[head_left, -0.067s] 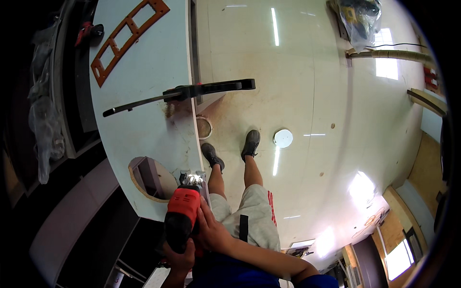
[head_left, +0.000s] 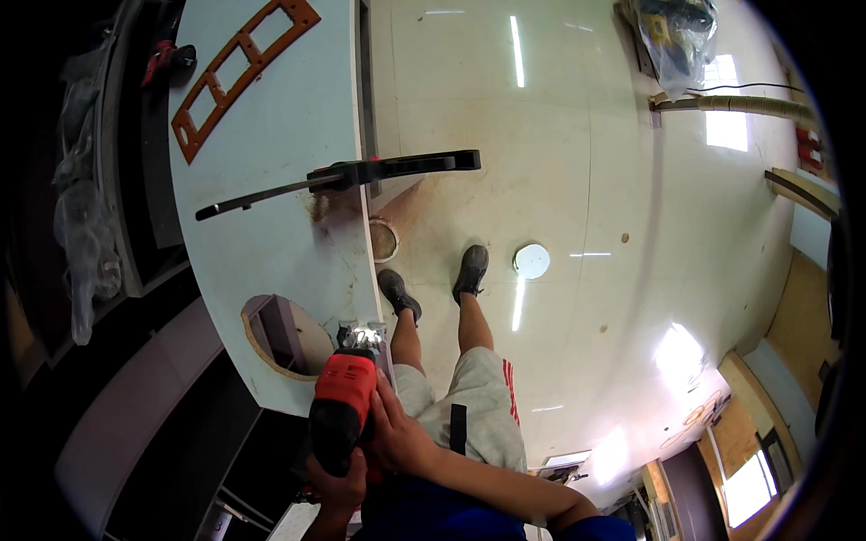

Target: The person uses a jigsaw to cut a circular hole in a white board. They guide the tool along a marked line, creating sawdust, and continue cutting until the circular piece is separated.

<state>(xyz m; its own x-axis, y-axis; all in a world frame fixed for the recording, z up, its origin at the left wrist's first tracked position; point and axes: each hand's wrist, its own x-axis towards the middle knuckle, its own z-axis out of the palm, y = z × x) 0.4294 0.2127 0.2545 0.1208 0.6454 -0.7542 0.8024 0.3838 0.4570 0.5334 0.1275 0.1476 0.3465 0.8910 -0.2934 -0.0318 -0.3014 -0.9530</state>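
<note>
I see a pale board (head_left: 280,243), with a black clamp (head_left: 368,172) across its right edge. Near the board's lower right corner is the red drill (head_left: 345,383). My left hand (head_left: 341,485) is clamped on it; my right hand (head_left: 402,440) lies alongside, fingers together, whether gripping I cannot tell.

The black clamp (head_left: 339,175) bars the pale panel (head_left: 280,257) between two open stretches.

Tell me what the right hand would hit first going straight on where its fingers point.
Probably the red-and-black power tool, which the right hand seems to touch; beyond lies a shiny metal fitting at the edge of the pale panel, though depth is unclear.
</note>
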